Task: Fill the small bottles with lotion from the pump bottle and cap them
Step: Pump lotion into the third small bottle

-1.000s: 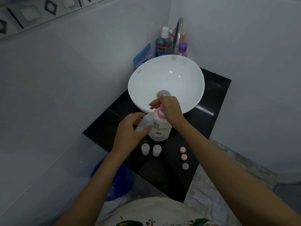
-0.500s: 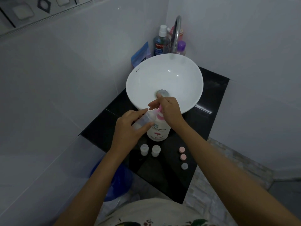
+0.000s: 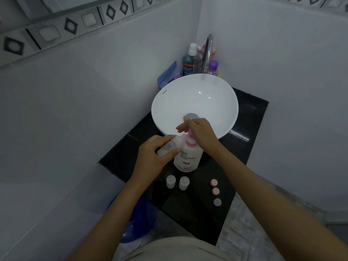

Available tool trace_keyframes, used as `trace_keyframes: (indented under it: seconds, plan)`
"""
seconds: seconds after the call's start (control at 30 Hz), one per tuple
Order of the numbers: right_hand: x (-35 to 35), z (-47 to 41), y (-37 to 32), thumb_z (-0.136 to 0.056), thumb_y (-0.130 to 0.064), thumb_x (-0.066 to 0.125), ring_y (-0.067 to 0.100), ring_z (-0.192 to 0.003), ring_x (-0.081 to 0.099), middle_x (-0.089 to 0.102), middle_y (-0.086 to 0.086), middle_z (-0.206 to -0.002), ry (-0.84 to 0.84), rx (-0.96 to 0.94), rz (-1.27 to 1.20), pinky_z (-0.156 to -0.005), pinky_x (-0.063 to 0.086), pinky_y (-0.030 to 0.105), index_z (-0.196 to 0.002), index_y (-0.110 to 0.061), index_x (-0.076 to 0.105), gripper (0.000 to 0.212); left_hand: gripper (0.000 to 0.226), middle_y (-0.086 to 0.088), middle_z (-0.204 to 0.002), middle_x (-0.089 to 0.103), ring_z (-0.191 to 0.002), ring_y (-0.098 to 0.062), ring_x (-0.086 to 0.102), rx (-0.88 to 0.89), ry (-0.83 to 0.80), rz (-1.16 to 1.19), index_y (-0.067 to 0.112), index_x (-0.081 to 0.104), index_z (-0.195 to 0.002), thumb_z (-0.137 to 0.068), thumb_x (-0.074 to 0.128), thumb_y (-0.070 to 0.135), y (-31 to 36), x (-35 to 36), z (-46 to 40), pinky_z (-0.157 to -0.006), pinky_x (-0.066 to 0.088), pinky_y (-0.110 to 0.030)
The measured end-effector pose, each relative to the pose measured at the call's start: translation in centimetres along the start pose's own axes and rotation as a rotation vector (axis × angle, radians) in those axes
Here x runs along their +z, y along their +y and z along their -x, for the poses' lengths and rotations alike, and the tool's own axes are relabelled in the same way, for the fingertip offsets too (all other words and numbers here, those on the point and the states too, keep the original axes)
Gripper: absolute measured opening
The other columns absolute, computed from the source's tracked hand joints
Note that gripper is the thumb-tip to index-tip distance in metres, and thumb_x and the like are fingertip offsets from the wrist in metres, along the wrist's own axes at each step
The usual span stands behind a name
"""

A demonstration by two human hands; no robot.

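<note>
Only the head cam here, looking down at a black desk (image 3: 190, 219) with a white basin (image 3: 216, 102) at the back.

Left hand (image 3: 152, 157) has its grip clamped round a small clear bottle (image 3: 169, 146), tipped on a slant with its mouth pointing at the pink nozzle of the pump bottle (image 3: 186, 157). Right hand (image 3: 201, 132) lies flat over the pump head, fingers loosely spread, palm pressing down; it's bearing on the top, not really closed round it. The pump bottle stands right between the two grips, touching both.

What's changed over the last second: the small bottle has crept in from just beside the pump bottle until its mouth sits right up against the spout, and the left fingers have shifted up with it. The right hand has hardly moved. So I'd say lining-up is done and pumping is about to start or just starting. Can't see any lotion in the bottle; too blurry to call.

Below the left grip, two more small bottles (image 3: 171, 181) (image 3: 184, 182) stand open on the desk. Below the right forearm, well apart, three loose caps in a row: two pink caps (image 3: 214, 182) (image 3: 215, 191) and one grey cap (image 3: 217, 202). Early days by the look of it.
</note>
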State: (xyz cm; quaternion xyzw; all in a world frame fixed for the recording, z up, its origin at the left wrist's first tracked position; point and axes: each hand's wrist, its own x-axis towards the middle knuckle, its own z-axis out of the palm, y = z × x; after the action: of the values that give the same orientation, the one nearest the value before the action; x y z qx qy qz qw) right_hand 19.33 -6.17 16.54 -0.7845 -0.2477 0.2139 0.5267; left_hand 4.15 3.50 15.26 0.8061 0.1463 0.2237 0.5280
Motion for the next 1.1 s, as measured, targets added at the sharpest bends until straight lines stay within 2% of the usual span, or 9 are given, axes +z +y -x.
trace_keyframes:
  seconds: [0.17,0.3,0.37,0.47,0.57,0.7,0.97,1.03,1.1]
  plan:
    - [0.7,0.8,0.2,-0.099,-0.021,0.035,0.014,-0.078,0.059,0.07,0.014,-0.083,0.064,0.03,-0.107,-0.087,0.046,0.033,-0.086,0.003,0.073,0.046,0.043,0.0,-0.099,0.066,-0.093,-0.008,0.061,-0.009,-0.004,0.015,0.019,0.065,-0.117,-0.076,0.073,0.031,-0.2,0.3,0.1,-0.076,0.049,-0.014]
    - [0.9,1.0,0.3,-0.098,-0.029,0.034,0.009,-0.065,0.053,0.066,0.008,-0.076,0.024,0.093,-0.08,-0.064,0.045,0.023,-0.087,0.002,0.07,0.049,0.042,0.0,-0.098,0.066,-0.091,-0.008,0.062,-0.033,-0.012,-0.011,0.019,0.066,-0.116,-0.077,0.073,0.032,-0.6,0.5,0.0,-0.075,0.051,-0.015]
    - [0.8,1.1,0.3,-0.099,-0.028,0.035,0.01,-0.065,0.053,0.065,0.002,-0.073,0.018,0.143,-0.114,-0.059,0.044,0.023,-0.08,-0.003,0.071,0.048,0.042,-0.001,-0.097,0.065,-0.09,-0.008,0.062,-0.032,-0.012,-0.015,0.019,0.065,-0.117,-0.077,0.073,0.032,-0.6,0.5,-0.1,-0.074,0.05,-0.014]
    - [0.3,0.7,-0.3,-0.099,-0.029,0.038,0.01,-0.074,0.057,0.07,0.006,-0.086,-0.008,0.115,-0.022,-0.066,0.044,0.021,-0.084,-0.004,0.074,0.046,0.042,-0.001,-0.098,0.065,-0.091,-0.008,0.061,-0.025,0.0,0.009,0.019,0.065,-0.117,-0.077,0.073,0.03,-0.3,0.3,-0.1,-0.074,0.05,-0.013]
    - [-0.3,0.5,-0.9,-0.098,-0.03,0.039,0.003,-0.076,0.057,0.069,-0.002,-0.081,-0.01,0.06,0.06,-0.072,0.041,0.018,-0.09,-0.004,0.074,0.044,0.042,-0.001,-0.099,0.065,-0.091,-0.008,0.061,-0.014,0.019,0.028,0.017,0.066,-0.117,-0.077,0.073,0.028,0.1,0.2,-0.2,-0.074,0.049,-0.012]
    - [0.0,0.9,-0.5,-0.099,-0.023,0.037,0.015,-0.085,0.061,0.07,0.01,-0.087,0.024,0.054,-0.086,-0.083,0.045,0.026,-0.085,-0.001,0.074,0.045,0.043,0.001,-0.099,0.066,-0.094,-0.009,0.062,-0.021,0.017,0.038,0.017,0.066,-0.116,-0.077,0.073,0.031,0.1,0.4,-0.1,-0.077,0.051,-0.017]
    - [0.6,1.3,0.3,-0.099,-0.021,0.037,0.013,-0.075,0.053,0.063,0.003,-0.082,-0.035,0.097,-0.1,-0.058,0.047,0.016,-0.092,0.005,0.07,0.042,0.042,-0.003,-0.097,0.065,-0.092,-0.012,0.063,-0.091,0.024,0.067,0.018,0.066,-0.116,-0.076,0.074,0.027,-0.2,1.0,0.5,-0.078,0.054,-0.025]
    - [0.3,1.0,0.2,-0.099,-0.027,0.036,0.013,-0.079,0.058,0.069,0.005,-0.086,-0.038,0.091,-0.057,-0.063,0.047,0.016,-0.09,0.0,0.072,0.046,0.043,-0.003,-0.097,0.065,-0.092,-0.012,0.063,-0.092,0.024,0.068,0.018,0.066,-0.116,-0.075,0.074,0.029,-0.1,0.9,0.6,-0.078,0.055,-0.027]
    - [-0.1,0.5,-0.1,-0.099,-0.031,0.036,0.012,-0.085,0.062,0.071,0.006,-0.091,-0.053,0.052,0.053,-0.076,0.047,0.021,-0.091,-0.005,0.073,0.046,0.044,-0.003,-0.097,0.065,-0.092,-0.012,0.063,-0.087,0.029,0.071,0.02,0.066,-0.117,-0.075,0.074,0.029,0.1,0.8,0.5,-0.077,0.055,-0.026]
